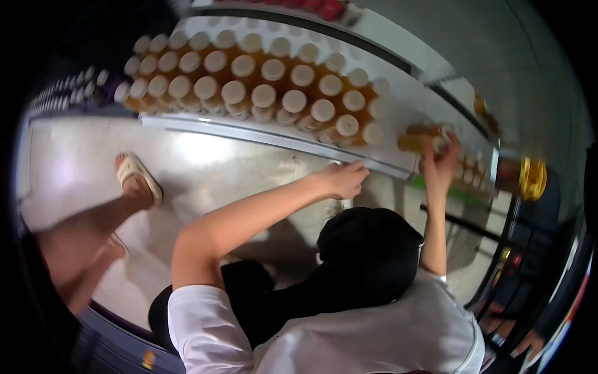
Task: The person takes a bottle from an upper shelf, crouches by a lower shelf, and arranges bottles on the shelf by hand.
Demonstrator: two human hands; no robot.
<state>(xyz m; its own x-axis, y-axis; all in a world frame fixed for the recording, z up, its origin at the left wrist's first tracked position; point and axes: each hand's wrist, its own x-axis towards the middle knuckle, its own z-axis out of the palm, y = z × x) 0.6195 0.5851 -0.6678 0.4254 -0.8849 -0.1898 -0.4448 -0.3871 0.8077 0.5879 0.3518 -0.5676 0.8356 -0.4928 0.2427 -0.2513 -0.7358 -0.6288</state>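
Note:
My right hand (441, 161) reaches onto the shelf at the right. Its thumb and fingers close around the capped end of a bottle (411, 143) of amber drink, tilted nearly onto its side; motion blurs it. A second amber bottle (423, 129) seems to lie against it. My left hand (346, 181) is closed in a fist just in front of the shelf edge (261, 140); whether anything is inside it is hidden. To its upper left, several upright amber bottles (263, 96) with white caps stand in rows on the white shelf (398, 106).
Another person's leg and sandal (140, 177) are on the pale floor (205, 149) at the left. Smaller white-capped bottles (473, 173) sit lower right, beside a dark rack (479, 230). Red items (311, 6) line an upper shelf. A person's hand (529, 343) shows bottom right.

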